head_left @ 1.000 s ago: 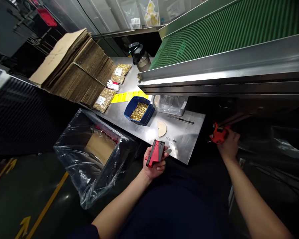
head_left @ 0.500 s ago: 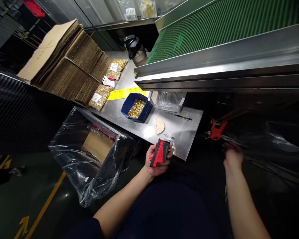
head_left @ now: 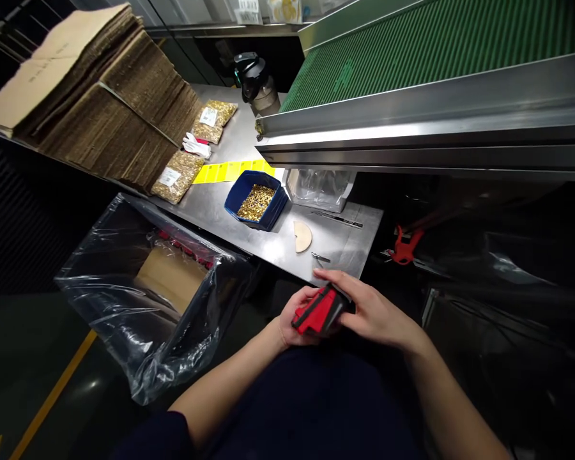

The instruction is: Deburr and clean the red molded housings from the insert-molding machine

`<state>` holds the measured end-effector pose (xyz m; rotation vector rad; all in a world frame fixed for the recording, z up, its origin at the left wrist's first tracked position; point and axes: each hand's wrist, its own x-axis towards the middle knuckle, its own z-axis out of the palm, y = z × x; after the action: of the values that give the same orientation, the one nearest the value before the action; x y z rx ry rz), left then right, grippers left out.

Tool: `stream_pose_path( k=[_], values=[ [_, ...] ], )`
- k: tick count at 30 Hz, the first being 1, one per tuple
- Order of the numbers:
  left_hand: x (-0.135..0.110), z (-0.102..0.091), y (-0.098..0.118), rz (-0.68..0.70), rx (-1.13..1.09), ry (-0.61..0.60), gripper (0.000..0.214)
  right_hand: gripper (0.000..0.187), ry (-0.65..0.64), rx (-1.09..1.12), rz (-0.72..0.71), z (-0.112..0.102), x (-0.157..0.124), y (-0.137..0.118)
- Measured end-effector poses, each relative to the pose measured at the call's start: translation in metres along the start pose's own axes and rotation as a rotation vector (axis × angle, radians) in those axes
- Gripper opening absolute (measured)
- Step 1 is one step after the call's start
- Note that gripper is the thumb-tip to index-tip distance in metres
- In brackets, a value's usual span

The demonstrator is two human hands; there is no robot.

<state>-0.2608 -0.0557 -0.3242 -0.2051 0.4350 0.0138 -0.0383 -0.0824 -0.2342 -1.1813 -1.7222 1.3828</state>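
Note:
In front of my body, my left hand (head_left: pixel 294 316) is closed around a red and black plastic part (head_left: pixel 317 310). My right hand (head_left: pixel 376 313) has hold of the dark right end of the same part, index finger stretched over its far side and thumb at the near side. On the metal table (head_left: pixel 278 252) just beyond lie a small metal piece (head_left: pixel 321 257) and a pale half-round disc (head_left: pixel 303 237). A blue bin (head_left: pixel 276 211) with small brass-coloured pieces (head_left: pixel 257 202) stands farther back.
A plastic-lined box (head_left: pixel 138 306) stands left, below the table. Stacked cardboard (head_left: pixel 119 96), bags of brass-coloured pieces (head_left: pixel 179 176) and a bottle (head_left: pixel 259 86) are at the back. The green conveyor (head_left: pixel 412 61) juts over the right side. An orange-handled tool (head_left: pixel 405 246) hangs right.
My right hand has come left from near the orange-handled tool to the red and black part. My left hand has lowered slightly, and the part is turned a little.

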Motion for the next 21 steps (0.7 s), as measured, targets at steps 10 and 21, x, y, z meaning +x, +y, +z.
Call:
stream_pose_path(
  k=[10, 21],
  values=[
    [0.0, 0.024, 0.004, 0.362, 0.466, 0.08, 0.065, 0.043, 0.579, -0.368, 0.111, 0.0, -0.046, 0.02],
    [0.023, 0.043, 0.007, 0.444, 0.608, 0.184, 0.054, 0.043, 0.677, -0.556, 0.207, 0.0, -0.051, 0.015]
  ],
)
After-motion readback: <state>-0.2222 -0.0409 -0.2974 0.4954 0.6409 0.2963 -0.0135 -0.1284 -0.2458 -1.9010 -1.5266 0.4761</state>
